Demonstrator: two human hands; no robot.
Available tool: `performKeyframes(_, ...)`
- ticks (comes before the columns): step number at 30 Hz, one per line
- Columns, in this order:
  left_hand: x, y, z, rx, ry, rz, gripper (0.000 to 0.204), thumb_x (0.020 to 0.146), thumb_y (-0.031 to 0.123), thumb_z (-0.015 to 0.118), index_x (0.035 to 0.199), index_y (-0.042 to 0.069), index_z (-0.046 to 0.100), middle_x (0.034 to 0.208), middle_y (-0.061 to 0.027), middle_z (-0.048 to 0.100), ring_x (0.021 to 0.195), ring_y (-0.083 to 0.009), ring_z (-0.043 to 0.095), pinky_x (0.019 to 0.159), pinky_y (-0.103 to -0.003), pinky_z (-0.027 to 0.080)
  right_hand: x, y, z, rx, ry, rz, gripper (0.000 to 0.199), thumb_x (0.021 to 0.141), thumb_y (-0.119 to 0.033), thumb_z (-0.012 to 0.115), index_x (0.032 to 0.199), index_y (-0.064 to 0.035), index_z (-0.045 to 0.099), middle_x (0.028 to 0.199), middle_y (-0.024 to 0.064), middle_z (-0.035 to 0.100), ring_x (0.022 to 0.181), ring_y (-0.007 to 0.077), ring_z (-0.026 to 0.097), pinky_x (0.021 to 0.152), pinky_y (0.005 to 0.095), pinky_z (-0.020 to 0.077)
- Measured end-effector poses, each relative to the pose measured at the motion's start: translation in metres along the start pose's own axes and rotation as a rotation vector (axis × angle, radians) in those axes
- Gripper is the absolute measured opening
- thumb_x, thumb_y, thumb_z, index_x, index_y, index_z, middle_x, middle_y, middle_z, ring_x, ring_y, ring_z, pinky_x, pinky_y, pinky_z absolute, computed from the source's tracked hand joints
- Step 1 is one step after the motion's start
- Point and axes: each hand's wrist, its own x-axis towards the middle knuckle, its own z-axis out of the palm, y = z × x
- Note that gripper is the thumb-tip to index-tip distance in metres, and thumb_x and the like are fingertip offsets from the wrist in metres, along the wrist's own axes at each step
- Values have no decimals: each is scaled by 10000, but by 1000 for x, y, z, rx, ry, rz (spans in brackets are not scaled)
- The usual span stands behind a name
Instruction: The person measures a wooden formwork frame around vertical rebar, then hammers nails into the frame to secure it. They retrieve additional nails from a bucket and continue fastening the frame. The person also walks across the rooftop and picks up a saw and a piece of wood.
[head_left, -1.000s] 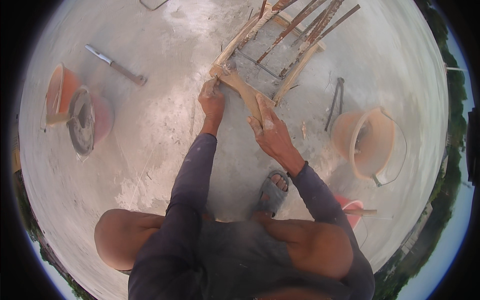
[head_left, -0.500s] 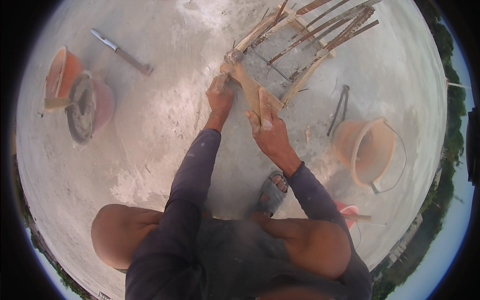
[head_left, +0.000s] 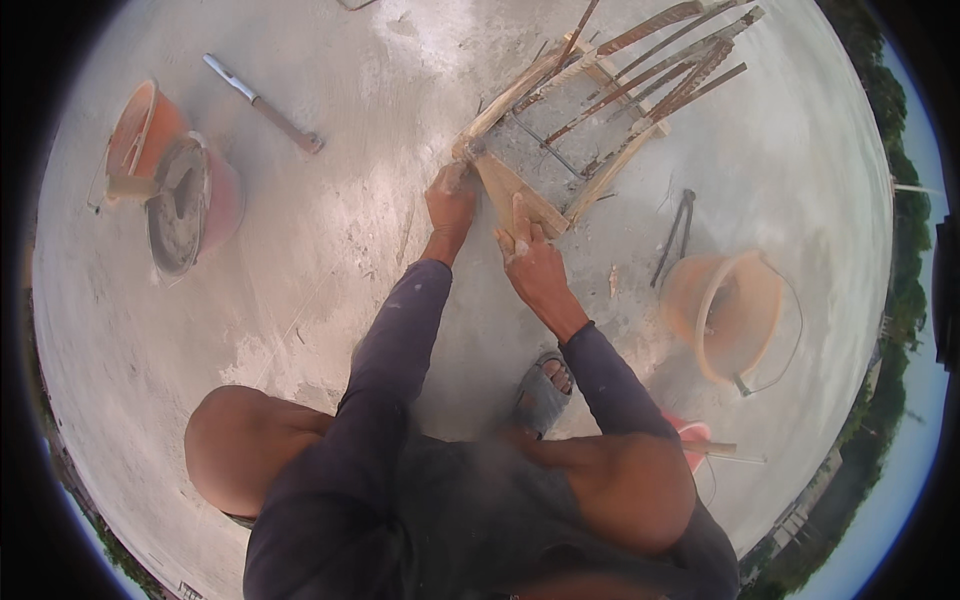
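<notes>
Gripping the wooden board (head_left: 520, 195), both hands (head_left: 450, 197) (head_left: 532, 262) hide its near end.

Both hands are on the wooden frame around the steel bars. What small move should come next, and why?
Probably press the near board tighter into the corner. The left hand sits at the corner of the wooden frame, the right hand grips the board's near end, and that board lies at a slant to the side board beside the steel bars.

We cannot see the fingertips of our right hand (head_left: 533, 262) (they curl behind the wooden wedge (head_left: 520, 197)), and the rusty bars (head_left: 668, 62) run off the top edge.
</notes>
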Motion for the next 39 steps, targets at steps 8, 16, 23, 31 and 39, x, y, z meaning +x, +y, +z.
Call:
performKeyframes(8,-1,-1,4,-64,14,-42,296,743,-80,602,981,66,699,952,-149,719,853,-358,709,740,-426,575,-7,12,13,-39,-32,14,654,1007,-307,599,1542,-44,328,1108,319,644,831,454,699,653,487,584)
performKeyframes(16,0,0,0,113,-145,-147,315,725,-74,605,988,75,695,961,-135,711,852,-359,696,724,-439,567,-13,10,25,-94,28,16,632,1006,-232,613,1539,-37,336,1091,341,655,871,451,707,690,481,578)
performKeyframes(23,-3,14,-10,-4,-123,-226,248,820,54,616,1064,52,661,1036,-163,691,886,-386,682,767,-473,557,-11,7,25,-33,-49,1,610,1038,-304,532,1562,-80,314,1367,321,543,1140,461,620,863,477,544)
performKeyframes(31,-57,106,-82,-50,-270,-539,417,810,-47,536,1226,-64,547,1265,-287,555,1206,-436,547,988,-475,482,-68,12,-38,-18,-281,220,592,933,-227,700,1406,53,478,1225,307,635,1100,461,634,909,467,506)
performKeyframes(39,-178,247,-302,102,-860,-1064,233,820,217,691,949,27,733,999,-208,718,938,-360,714,806,-468,572,-89,-2,-136,-277,-833,33,454,852,-190,749,1168,95,594,927,264,662,953,494,645,838,497,501)
